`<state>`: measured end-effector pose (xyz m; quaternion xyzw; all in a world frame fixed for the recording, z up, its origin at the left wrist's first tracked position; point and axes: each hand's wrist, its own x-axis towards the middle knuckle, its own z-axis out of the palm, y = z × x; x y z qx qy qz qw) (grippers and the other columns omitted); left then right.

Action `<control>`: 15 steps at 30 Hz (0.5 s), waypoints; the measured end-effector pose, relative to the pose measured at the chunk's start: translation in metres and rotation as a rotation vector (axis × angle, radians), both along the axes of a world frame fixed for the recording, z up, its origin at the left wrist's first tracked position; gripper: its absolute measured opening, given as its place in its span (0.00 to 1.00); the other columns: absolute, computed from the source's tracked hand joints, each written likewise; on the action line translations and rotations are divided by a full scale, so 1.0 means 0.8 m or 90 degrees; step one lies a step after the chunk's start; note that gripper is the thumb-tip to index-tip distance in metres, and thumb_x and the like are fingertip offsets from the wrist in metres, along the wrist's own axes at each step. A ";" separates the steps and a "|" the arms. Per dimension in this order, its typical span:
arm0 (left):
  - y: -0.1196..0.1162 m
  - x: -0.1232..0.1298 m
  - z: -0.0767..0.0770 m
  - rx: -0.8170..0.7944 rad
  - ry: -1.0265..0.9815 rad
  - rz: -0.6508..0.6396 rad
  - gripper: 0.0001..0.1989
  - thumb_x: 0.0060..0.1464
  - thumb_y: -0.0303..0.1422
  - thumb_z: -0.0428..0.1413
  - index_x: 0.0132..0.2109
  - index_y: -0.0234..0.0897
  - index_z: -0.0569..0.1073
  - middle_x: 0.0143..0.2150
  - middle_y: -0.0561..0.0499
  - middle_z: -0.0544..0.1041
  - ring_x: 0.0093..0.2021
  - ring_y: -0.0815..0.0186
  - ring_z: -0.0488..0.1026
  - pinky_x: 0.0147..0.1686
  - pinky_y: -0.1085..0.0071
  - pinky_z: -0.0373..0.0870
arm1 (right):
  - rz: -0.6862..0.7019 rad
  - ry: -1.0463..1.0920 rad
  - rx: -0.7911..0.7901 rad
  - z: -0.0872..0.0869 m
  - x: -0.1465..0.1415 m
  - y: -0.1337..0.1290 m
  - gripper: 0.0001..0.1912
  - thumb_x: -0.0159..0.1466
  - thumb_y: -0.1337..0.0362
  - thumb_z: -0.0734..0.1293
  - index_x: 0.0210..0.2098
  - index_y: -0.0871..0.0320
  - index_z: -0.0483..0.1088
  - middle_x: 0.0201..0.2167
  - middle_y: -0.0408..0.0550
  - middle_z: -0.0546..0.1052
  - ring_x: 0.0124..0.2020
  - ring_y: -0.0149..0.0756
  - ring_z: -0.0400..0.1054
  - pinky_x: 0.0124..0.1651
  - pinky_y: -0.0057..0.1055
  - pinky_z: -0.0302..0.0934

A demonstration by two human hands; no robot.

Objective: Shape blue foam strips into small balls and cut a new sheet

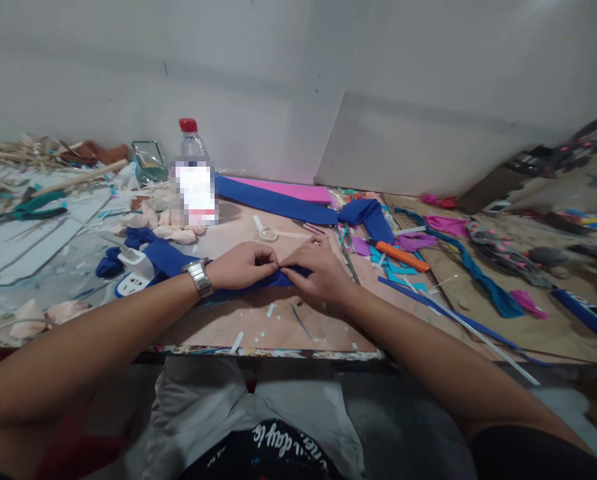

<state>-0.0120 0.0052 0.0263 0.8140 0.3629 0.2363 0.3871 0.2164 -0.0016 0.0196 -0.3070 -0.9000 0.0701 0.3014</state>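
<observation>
A strip of blue fabric [165,259] lies across the front of the table and runs under both hands. My left hand [243,265], with a metal watch [198,279] on its wrist, pinches the strip between thumb and finger. Close beside it, my right hand [321,270] also pinches the fabric, thumb and fingertips pressed together. The fingertips of both hands almost meet, and the strip is partly hidden beneath them. By the left forearm sits a small white and blue appliance [137,273] with a cable. A cream ring of tape [268,233] lies just behind the hands.
Behind stands a bottle with a red cap [189,125]. Blue [278,200] and pink fabric strips lie along the wall. To the right are an orange utility knife [402,256], scraps and a long white strip [483,339]. Green-handled pliers [41,205] rest at left.
</observation>
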 end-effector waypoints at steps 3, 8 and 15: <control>-0.002 0.001 0.002 0.016 -0.011 0.007 0.09 0.60 0.34 0.54 0.35 0.34 0.75 0.29 0.53 0.76 0.30 0.69 0.68 0.35 0.71 0.64 | -0.011 0.004 -0.003 0.001 -0.001 -0.001 0.04 0.68 0.64 0.69 0.39 0.53 0.78 0.37 0.44 0.85 0.40 0.39 0.76 0.58 0.46 0.49; -0.009 0.003 0.005 0.092 -0.010 0.037 0.08 0.60 0.33 0.55 0.35 0.35 0.76 0.30 0.53 0.77 0.31 0.68 0.70 0.36 0.71 0.63 | -0.036 0.001 -0.013 0.002 -0.002 -0.002 0.04 0.68 0.64 0.68 0.39 0.54 0.77 0.37 0.46 0.84 0.40 0.40 0.75 0.58 0.46 0.49; -0.015 0.005 -0.001 0.295 0.113 0.049 0.08 0.62 0.33 0.53 0.39 0.38 0.78 0.35 0.50 0.81 0.35 0.65 0.74 0.37 0.69 0.63 | -0.035 0.005 -0.027 0.000 -0.003 -0.002 0.04 0.68 0.64 0.67 0.38 0.54 0.75 0.36 0.46 0.82 0.39 0.40 0.72 0.55 0.44 0.51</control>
